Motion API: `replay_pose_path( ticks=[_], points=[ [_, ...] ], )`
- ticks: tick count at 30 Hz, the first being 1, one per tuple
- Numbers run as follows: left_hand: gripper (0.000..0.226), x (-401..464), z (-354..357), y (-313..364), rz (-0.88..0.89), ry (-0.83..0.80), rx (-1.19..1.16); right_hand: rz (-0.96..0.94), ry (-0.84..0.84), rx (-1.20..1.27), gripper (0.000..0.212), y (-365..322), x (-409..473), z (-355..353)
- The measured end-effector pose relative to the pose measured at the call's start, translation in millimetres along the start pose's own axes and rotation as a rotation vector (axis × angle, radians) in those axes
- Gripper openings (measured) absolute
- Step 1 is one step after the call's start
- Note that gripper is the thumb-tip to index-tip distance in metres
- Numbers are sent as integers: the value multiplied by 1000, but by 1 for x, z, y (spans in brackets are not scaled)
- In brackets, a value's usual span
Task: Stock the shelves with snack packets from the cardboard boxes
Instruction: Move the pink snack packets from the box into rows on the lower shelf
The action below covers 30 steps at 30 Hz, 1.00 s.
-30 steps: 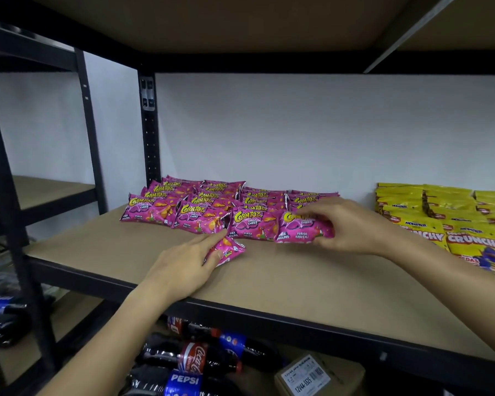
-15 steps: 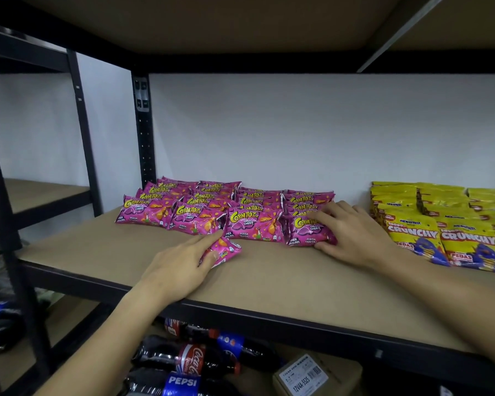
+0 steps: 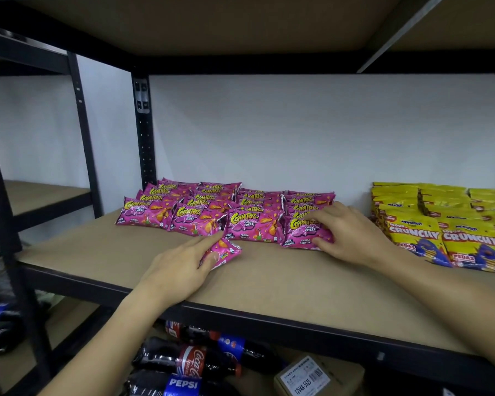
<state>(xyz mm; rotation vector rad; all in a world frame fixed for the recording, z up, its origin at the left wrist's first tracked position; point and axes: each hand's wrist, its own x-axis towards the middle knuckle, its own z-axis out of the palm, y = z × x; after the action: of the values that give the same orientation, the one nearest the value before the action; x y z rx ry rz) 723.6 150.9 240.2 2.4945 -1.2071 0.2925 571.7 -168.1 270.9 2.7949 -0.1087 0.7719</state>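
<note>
A single head-worn view looks forward and slightly down, close over the shelf at arm's reach.
</note>
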Motion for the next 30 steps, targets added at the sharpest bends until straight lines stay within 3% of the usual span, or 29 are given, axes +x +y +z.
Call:
replay_pose_path(
  ticks=[4,17,25,30],
  points=[
    [50,0,0,0,-5,2,7,-18,165,-148,52,-1,-1,8],
    [51,2,4,-3,12,11,17,30,103,-112,39,-1,0,5],
    [52,2,4,-3,24,26,23,97,86,-127,47,-6,7,15],
    [73,3,7,-8,4,56,18,130,107,-73,53,-9,3,9]
  ],
)
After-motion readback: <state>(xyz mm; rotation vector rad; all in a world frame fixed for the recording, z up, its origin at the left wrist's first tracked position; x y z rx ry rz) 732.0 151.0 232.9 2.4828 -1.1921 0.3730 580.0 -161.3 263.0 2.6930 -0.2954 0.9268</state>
